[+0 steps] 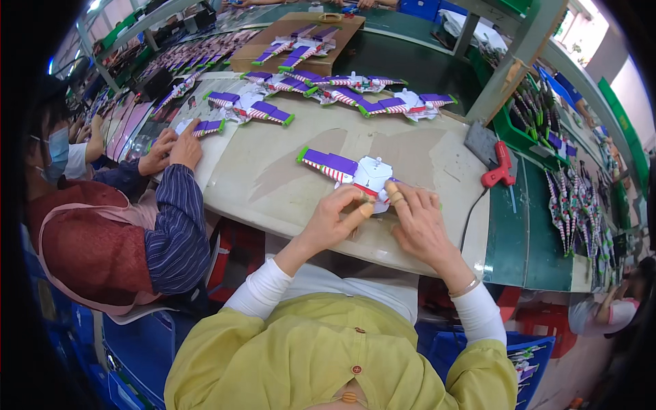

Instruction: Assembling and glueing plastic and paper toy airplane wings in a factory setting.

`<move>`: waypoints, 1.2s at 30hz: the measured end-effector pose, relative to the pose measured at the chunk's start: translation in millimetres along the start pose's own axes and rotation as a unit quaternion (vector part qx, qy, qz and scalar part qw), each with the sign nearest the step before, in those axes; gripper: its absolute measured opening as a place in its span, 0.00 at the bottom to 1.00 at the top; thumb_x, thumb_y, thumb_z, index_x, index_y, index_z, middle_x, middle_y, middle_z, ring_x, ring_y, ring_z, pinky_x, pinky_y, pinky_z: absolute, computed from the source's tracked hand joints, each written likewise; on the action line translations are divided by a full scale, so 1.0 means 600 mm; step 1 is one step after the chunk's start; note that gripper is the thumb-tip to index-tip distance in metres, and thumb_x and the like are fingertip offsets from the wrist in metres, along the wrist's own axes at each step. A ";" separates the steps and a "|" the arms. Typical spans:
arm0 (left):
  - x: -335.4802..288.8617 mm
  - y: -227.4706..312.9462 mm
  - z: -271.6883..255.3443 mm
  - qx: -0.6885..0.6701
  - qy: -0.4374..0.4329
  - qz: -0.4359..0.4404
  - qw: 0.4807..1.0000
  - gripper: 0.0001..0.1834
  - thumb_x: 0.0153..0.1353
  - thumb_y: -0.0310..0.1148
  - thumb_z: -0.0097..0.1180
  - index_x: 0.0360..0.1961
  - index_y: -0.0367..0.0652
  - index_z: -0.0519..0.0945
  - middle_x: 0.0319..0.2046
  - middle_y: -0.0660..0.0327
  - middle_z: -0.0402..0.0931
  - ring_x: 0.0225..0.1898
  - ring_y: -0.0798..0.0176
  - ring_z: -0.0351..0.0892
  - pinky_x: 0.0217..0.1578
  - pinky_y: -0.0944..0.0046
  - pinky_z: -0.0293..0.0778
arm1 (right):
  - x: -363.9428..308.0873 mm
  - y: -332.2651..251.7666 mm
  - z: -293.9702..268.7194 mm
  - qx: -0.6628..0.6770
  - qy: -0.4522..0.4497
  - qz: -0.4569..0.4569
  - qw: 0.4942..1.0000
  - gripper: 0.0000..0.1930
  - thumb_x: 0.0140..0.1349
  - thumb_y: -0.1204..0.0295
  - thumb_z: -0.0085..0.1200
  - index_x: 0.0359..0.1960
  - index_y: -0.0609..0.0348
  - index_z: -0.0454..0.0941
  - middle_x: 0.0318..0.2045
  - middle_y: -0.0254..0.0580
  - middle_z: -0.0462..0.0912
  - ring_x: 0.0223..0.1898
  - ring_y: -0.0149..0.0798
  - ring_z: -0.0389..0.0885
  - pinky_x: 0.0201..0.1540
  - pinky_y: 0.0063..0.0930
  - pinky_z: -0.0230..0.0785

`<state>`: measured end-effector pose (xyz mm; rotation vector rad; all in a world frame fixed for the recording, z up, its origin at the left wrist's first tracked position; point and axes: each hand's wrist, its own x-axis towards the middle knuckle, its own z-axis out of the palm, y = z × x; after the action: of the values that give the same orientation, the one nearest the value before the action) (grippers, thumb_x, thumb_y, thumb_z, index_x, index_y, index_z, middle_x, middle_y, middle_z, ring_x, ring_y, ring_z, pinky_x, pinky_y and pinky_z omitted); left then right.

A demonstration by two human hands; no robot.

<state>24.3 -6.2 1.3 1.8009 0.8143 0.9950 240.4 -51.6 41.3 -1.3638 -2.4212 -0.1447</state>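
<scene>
Clock directions taken from the held piece, twelve o'clock being the far side of the counter (273, 195).

Item: winged piece (374, 172), white body, red band, purple wing with striped edge and green tip pointing between nine and ten o'clock; located over the counter's near part. Opposite wing largely covered.

Left hand (339, 215): at seven o'clock; grip closed, thumb and forefinger pinching the near edge of the piece. Tan covering on the thumb.

Right hand (420, 222): at four o'clock; grip closed on the covered wing, fingers bent over it. Tan covering on one finger.

Surroundings:
– Similar winged pieces, purple and white, clustered from ten to one o'clock.
– Brown cardboard (350, 31), at eleven o'clock, bearing further pieces.
– Red glue gun (502, 167), at three o'clock, cord attached.
– Grey block (482, 145), between two and three, just beside the glue gun.
– Green bin (529, 149), beyond the block, filled with parts.
– Co-worker in striped sleeve (179, 229), between eight and nine, hands on another winged piece.
</scene>
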 end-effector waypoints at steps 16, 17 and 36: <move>-0.066 -0.007 -0.002 0.040 0.100 0.038 0.993 0.06 0.56 0.24 0.62 0.31 0.35 0.76 0.47 0.57 0.75 0.33 0.70 0.77 0.30 0.71 0.73 | 0.030 -0.032 0.073 0.469 0.085 0.278 0.834 0.25 0.56 0.77 0.61 0.56 0.66 0.69 0.23 0.32 0.76 0.24 0.22 0.70 0.27 0.20 0.64; -0.063 0.003 -0.006 0.004 0.090 0.005 0.996 0.05 0.58 0.24 0.61 0.33 0.35 0.77 0.48 0.57 0.75 0.33 0.72 0.77 0.30 0.72 0.74 | 0.030 -0.042 0.073 0.467 0.084 0.278 0.835 0.25 0.56 0.77 0.61 0.56 0.66 0.69 0.23 0.32 0.76 0.24 0.22 0.70 0.27 0.20 0.64; -0.050 -0.004 0.008 0.013 0.016 -0.005 1.000 0.41 0.61 0.29 0.60 0.70 0.41 0.50 0.27 0.51 0.77 0.26 0.51 0.78 0.30 0.59 0.73 | 0.045 -0.033 0.015 0.424 -0.032 0.171 0.889 0.16 0.57 0.77 0.61 0.48 0.63 0.79 0.31 0.30 0.78 0.31 0.22 0.72 0.32 0.17 0.65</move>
<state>14.4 -32.5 -11.0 1.8063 0.8577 1.0129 208.8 -38.0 44.4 -1.3011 -1.8329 0.9429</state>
